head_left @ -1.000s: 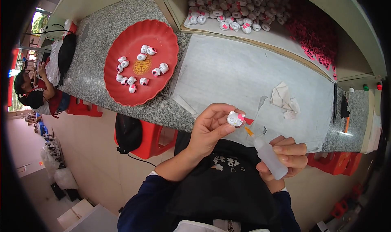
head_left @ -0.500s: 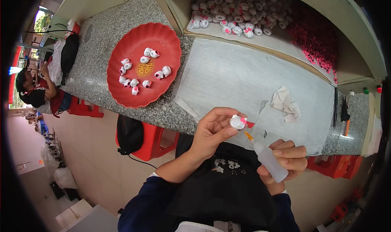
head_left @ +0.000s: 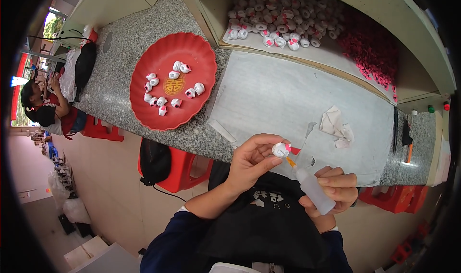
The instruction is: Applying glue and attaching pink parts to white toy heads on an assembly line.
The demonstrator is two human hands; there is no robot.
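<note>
Between the thumb and fingers of my left hand (head_left: 252, 162) is a small white cat-head bead (head_left: 280, 150) with a pink bow. My right hand (head_left: 337, 187) grips a translucent squeeze bottle (head_left: 314, 192) tilted up to the left. Its orange needle tip (head_left: 290, 162) points at the bead's lower edge; whether they touch I cannot tell. To the left, a red scalloped plate (head_left: 158, 47) carries several similar white-and-pink beads (head_left: 161, 101).
A white sheet (head_left: 273, 90) covers the worktop, with a crumpled tissue (head_left: 336, 124) on it. The shelf behind holds heaps of white beads (head_left: 283, 18) and small pink pieces (head_left: 372, 57). Red stools (head_left: 180, 170) stand below the granite counter (head_left: 115, 95). A person (head_left: 53, 102) sits far left.
The bead has turned in my left fingers and sits slightly lower. The bottle has shifted a little left, bringing its needle closer to the bead.
</note>
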